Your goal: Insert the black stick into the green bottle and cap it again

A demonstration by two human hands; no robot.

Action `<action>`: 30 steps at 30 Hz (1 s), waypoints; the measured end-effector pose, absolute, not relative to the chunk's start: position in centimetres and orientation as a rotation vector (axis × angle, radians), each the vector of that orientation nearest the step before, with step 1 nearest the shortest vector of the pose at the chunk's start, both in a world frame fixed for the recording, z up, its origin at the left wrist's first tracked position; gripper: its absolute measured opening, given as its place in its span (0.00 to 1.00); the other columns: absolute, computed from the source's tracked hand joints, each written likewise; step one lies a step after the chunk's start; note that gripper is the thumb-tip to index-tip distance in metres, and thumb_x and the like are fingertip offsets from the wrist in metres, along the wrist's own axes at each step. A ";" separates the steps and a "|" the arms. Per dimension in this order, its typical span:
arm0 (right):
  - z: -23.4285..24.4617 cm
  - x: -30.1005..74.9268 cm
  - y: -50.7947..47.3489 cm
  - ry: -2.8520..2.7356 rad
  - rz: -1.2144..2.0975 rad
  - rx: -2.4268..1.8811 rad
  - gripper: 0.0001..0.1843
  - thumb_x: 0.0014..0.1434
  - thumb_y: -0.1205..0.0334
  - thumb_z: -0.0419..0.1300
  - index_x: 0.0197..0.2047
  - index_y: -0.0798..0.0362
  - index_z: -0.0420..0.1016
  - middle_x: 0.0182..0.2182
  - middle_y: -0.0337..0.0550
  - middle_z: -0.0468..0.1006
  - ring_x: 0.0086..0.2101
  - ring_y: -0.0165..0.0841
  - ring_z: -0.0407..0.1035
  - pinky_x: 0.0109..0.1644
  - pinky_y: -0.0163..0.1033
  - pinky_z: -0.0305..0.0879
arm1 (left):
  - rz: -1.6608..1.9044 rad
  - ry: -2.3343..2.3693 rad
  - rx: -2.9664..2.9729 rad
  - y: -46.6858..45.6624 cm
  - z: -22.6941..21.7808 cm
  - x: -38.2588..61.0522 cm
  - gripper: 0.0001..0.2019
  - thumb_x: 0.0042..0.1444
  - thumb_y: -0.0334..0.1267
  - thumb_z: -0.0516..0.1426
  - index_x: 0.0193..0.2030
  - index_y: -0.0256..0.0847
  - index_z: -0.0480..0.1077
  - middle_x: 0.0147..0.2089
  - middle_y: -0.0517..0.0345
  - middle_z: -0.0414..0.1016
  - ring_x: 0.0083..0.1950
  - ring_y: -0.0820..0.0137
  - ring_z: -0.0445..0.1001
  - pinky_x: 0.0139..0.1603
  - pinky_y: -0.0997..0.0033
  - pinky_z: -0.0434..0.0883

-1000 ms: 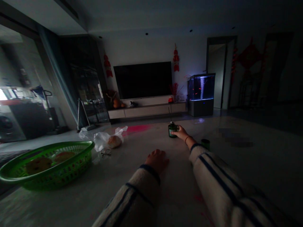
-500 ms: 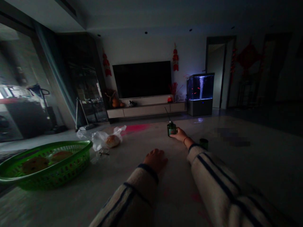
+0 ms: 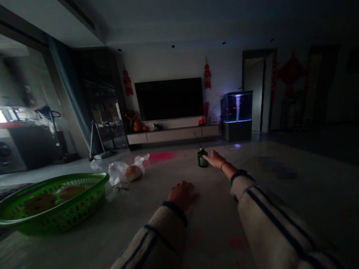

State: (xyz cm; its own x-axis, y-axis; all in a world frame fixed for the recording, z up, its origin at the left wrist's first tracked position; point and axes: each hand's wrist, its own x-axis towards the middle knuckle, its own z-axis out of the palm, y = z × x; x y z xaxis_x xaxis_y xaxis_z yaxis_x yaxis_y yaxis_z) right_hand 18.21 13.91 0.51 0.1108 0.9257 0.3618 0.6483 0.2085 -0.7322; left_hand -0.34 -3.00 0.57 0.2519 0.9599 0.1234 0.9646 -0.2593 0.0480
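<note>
A: What are the right hand's fingers doing?

B: A right hand, a dark cord bracelet at its wrist, reaches out over a pale tabletop in low light, one digit extended against the near side of a dark green bottle. The remaining fingers bunch up to the right; whether they grip it, I cannot tell.

A: And the bottle?

B: Upright, just left of those fingertips, with a thin dark stick slanting from its neck, higher than the fingers.

A: The other hand?

B: The left hand rests palm down, nearer the camera, its fingers loosely bent and parted, thumb set to the side.

A: What lies around them?

B: To the left of the left fingers, eyeglasses sit near a bread roll on a clear plastic bag. Farther left, a green basket holds round items. Well beyond the right fingers, a lit fish tank glows blue.
</note>
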 end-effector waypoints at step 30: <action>4.4 20.7 5.5 -2.361 -0.704 -1.634 0.42 0.54 0.78 0.46 0.65 0.51 0.26 0.29 0.49 0.77 0.29 0.36 0.73 0.30 0.36 0.61 | -0.159 -1.627 -2.055 1.1 5.2 1.3 0.43 0.48 0.19 0.46 0.64 0.42 0.23 0.35 0.53 0.74 0.30 0.68 0.74 0.29 0.73 0.68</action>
State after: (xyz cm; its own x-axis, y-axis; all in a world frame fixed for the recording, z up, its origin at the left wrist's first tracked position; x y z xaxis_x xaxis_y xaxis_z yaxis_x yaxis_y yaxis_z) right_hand 20.73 5.49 4.41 -0.3771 0.8314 0.4080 0.9191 0.2819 0.2752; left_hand 1.27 1.11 5.16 0.2756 0.8767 0.3943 0.9365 -0.1524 -0.3157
